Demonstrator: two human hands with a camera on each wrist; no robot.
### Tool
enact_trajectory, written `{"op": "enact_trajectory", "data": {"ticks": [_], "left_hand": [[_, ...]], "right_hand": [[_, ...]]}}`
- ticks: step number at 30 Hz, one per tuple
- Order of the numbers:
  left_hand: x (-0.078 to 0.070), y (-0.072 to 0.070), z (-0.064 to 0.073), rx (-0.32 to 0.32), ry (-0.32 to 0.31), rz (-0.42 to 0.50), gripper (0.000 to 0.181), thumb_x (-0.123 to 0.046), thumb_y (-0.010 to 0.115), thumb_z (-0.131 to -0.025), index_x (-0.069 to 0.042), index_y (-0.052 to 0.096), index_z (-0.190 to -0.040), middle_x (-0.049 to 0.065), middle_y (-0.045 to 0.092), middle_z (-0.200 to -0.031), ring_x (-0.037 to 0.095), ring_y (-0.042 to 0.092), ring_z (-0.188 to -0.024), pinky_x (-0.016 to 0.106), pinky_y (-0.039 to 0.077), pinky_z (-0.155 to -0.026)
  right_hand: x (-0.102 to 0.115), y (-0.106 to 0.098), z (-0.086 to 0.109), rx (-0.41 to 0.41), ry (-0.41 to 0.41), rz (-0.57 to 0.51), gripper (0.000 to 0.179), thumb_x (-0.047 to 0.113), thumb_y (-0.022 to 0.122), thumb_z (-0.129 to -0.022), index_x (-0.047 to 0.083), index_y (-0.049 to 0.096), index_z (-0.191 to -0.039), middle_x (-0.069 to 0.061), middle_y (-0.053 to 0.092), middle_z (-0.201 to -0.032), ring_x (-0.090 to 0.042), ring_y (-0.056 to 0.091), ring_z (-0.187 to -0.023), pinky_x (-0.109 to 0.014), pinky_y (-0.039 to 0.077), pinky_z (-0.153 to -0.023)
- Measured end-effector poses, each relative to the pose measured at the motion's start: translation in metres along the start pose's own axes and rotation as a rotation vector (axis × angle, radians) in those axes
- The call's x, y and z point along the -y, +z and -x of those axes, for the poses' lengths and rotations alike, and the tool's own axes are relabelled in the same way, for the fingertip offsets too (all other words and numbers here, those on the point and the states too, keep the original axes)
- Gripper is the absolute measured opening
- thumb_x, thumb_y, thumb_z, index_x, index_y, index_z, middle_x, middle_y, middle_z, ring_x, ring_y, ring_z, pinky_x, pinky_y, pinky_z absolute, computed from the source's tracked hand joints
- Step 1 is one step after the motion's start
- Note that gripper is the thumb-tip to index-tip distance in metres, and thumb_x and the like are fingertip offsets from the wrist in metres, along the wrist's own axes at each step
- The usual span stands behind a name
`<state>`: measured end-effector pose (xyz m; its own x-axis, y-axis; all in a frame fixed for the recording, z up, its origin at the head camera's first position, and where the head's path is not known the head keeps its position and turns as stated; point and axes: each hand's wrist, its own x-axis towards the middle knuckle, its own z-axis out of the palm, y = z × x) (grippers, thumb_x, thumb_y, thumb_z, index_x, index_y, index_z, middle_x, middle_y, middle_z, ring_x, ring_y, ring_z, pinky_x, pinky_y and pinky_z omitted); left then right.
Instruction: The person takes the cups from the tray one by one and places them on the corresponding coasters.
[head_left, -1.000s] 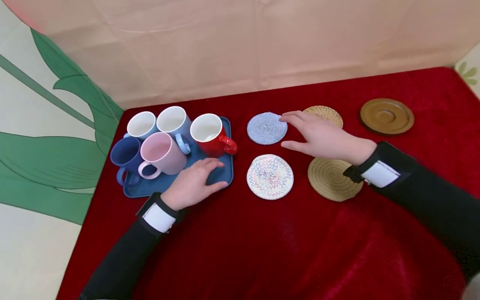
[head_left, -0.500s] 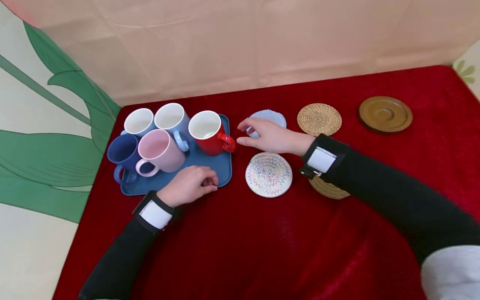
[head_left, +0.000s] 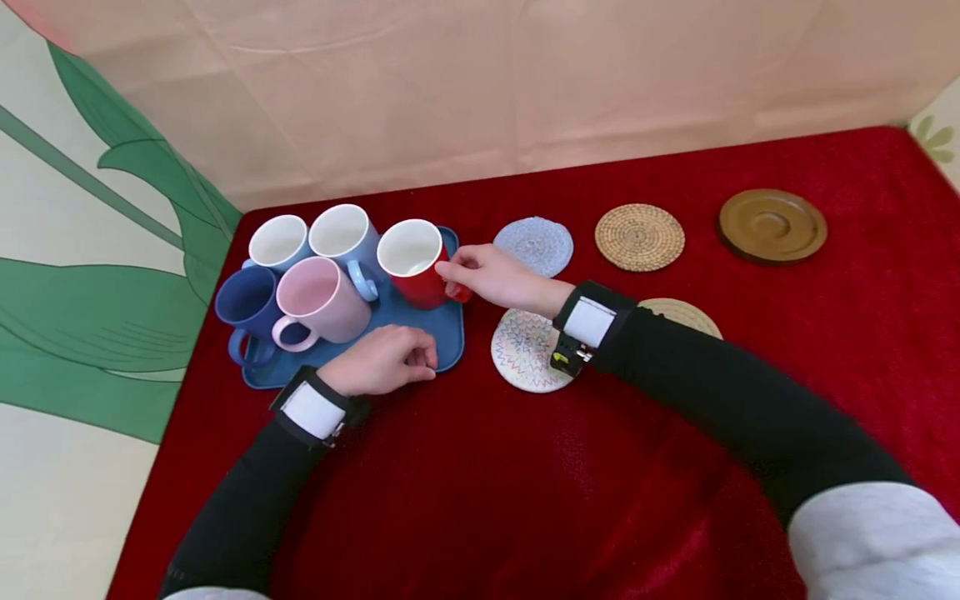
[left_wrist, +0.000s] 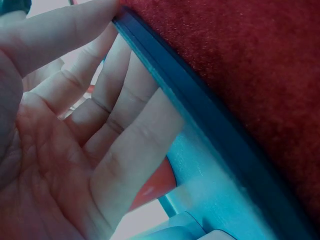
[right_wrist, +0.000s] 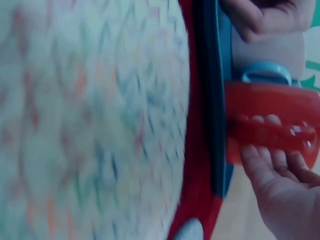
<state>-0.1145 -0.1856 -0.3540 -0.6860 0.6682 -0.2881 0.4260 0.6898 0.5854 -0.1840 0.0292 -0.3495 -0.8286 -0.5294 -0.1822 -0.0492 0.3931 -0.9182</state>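
Note:
A red mug point(head_left: 420, 287) with a white inside stands at the right end of the blue tray point(head_left: 448, 333). My right hand point(head_left: 491, 273) grips its handle, and in the right wrist view fingertips point(right_wrist: 272, 119) show through the handle loop. At the tray's front edge my left hand point(head_left: 382, 360) is curled around the rim. In the left wrist view its thumb point(left_wrist: 65, 32) meets the rim while the other fingertips are hidden behind it. Beside the red mug are a pink mug point(head_left: 326, 304), a dark blue mug point(head_left: 247, 300) and two light blue mugs point(head_left: 363, 242).
Right of the tray lie a light blue coaster point(head_left: 536, 242) and a white patterned coaster point(head_left: 521, 354), partly under my right wrist. Farther right are a woven coaster point(head_left: 640, 237), a brown wooden saucer point(head_left: 772, 225) and a straw coaster point(head_left: 682, 312), mostly covered by my forearm.
My right hand has moved left from above the coasters to the red mug's handle and closed on it. My left hand's fingers have curled in at the tray's front rim.

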Motion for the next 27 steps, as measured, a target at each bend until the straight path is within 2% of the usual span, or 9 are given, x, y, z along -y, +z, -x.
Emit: {"op": "enact_trajectory", "data": {"ticks": [7, 10, 14, 17, 20, 27], "left_hand": [[-0.002, -0.002, -0.001, 0.013, -0.026, 0.005, 0.005, -0.013, 0.075, -0.093, -0.013, 0.071, -0.091, -0.004, 0.062, -0.076, 0.012, 0.055, -0.072, 0.029, 0.050, -0.069], [-0.003, -0.002, -0.001, 0.017, -0.034, 0.005, 0.005, -0.013, 0.075, -0.093, -0.013, 0.071, -0.092, -0.004, 0.062, -0.074, 0.012, 0.055, -0.071, 0.029, 0.050, -0.069], [-0.003, -0.002, -0.001, 0.020, -0.045, 0.007, 0.005, -0.012, 0.076, -0.092, -0.013, 0.071, -0.092, -0.004, 0.062, -0.074, 0.013, 0.056, -0.070, 0.030, 0.050, -0.069], [-0.004, -0.002, -0.002, 0.021, -0.055, 0.007, 0.005, -0.012, 0.076, -0.092, -0.013, 0.071, -0.092, -0.004, 0.062, -0.074, 0.013, 0.056, -0.070, 0.030, 0.050, -0.069], [-0.004, -0.002, -0.002, 0.016, -0.055, 0.001, 0.005, -0.013, 0.076, -0.092, -0.013, 0.071, -0.091, -0.004, 0.062, -0.073, 0.013, 0.055, -0.071, 0.029, 0.050, -0.070], [-0.005, -0.001, -0.001, -0.005, -0.043, -0.026, 0.005, -0.012, 0.076, -0.092, -0.013, 0.071, -0.090, -0.004, 0.062, -0.075, 0.013, 0.055, -0.073, 0.030, 0.049, -0.071]], "right_hand": [[-0.008, 0.017, -0.005, -0.033, -0.017, -0.121, 0.037, 0.022, 0.051, -0.108, 0.001, 0.064, -0.080, -0.007, 0.066, -0.074, -0.016, 0.066, -0.075, -0.034, 0.054, -0.086], [-0.010, 0.021, -0.005, -0.050, -0.017, -0.154, 0.041, 0.022, 0.048, -0.109, 0.003, 0.059, -0.074, -0.003, 0.057, -0.065, -0.013, 0.059, -0.067, -0.029, 0.051, -0.076], [-0.011, 0.023, -0.004, -0.066, -0.010, -0.195, 0.043, 0.022, 0.047, -0.109, 0.004, 0.053, -0.071, -0.001, 0.047, -0.062, -0.014, 0.047, -0.063, -0.025, 0.038, -0.063], [-0.010, 0.022, -0.003, -0.052, -0.013, -0.219, 0.045, 0.021, 0.045, -0.110, 0.006, 0.049, -0.067, 0.000, 0.042, -0.060, -0.014, 0.040, -0.061, -0.025, 0.032, -0.061], [-0.009, 0.022, -0.004, -0.033, -0.010, -0.248, 0.047, 0.019, 0.043, -0.110, 0.007, 0.046, -0.064, 0.000, 0.039, -0.058, -0.013, 0.037, -0.059, -0.024, 0.031, -0.061], [-0.009, 0.018, -0.005, -0.001, -0.009, -0.257, 0.049, 0.019, 0.041, -0.111, 0.008, 0.044, -0.063, 0.000, 0.038, -0.059, -0.014, 0.039, -0.062, -0.027, 0.039, -0.063]]}}
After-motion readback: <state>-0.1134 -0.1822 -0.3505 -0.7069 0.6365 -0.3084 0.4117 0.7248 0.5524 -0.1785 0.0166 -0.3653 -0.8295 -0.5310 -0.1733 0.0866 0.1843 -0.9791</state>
